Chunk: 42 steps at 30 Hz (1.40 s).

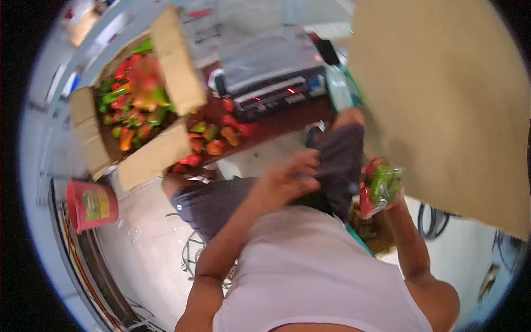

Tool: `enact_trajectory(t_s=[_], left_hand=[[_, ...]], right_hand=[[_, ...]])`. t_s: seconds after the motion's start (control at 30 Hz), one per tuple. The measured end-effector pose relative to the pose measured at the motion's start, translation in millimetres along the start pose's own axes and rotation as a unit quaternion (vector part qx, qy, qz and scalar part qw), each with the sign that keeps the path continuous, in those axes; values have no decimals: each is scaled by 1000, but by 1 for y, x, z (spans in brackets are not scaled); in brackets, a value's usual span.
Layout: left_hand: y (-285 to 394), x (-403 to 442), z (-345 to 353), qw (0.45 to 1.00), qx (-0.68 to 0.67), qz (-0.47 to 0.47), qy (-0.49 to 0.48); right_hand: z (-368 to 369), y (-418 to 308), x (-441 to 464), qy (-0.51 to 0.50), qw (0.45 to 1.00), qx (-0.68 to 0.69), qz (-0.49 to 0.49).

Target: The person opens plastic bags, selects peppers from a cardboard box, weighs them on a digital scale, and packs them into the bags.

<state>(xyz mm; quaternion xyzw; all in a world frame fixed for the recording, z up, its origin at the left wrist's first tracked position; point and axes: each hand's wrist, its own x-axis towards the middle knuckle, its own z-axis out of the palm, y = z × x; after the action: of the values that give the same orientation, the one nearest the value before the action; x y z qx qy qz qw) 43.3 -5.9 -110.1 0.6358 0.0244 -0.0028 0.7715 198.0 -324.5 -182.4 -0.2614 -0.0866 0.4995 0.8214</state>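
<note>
Head view: right hand (396, 201), half-closed, cups a clear plastic bag of red and green peppers (381, 187) right of centre (probably supporting its weight); left hand (289, 180), loosely open, looks empty mid-frame.

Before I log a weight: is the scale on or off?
On: red lights glow on the front panel of the scale. Any reading is too blurred to tell.

Bare left hand (290, 177): motion-blurred; I cannot separate every finger.
Bare right hand (396, 201): mostly hidden from me behind clear plastic bag of red and green peppers (381, 187).
Black-and-grey digital scale (274, 98): display unreadable on my feed.
Broad brown cardboard panel (448, 105): top cut off.
</note>
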Motion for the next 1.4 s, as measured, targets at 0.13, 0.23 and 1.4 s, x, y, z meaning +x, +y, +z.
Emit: enact_trajectory(t_s=[0.13,0.23,1.4], left_hand=[[-18,-20,-32,981,91,-69,156],[-35,-40,-52,962,110,-132,214],[-45,198,6,941,295,137,94]], right_hand=[[-101,-6,-147,198,948,-149,198],[-160,32,-212,437,812,-107,372],[-135,-74,277,231,544,-802,-86]])
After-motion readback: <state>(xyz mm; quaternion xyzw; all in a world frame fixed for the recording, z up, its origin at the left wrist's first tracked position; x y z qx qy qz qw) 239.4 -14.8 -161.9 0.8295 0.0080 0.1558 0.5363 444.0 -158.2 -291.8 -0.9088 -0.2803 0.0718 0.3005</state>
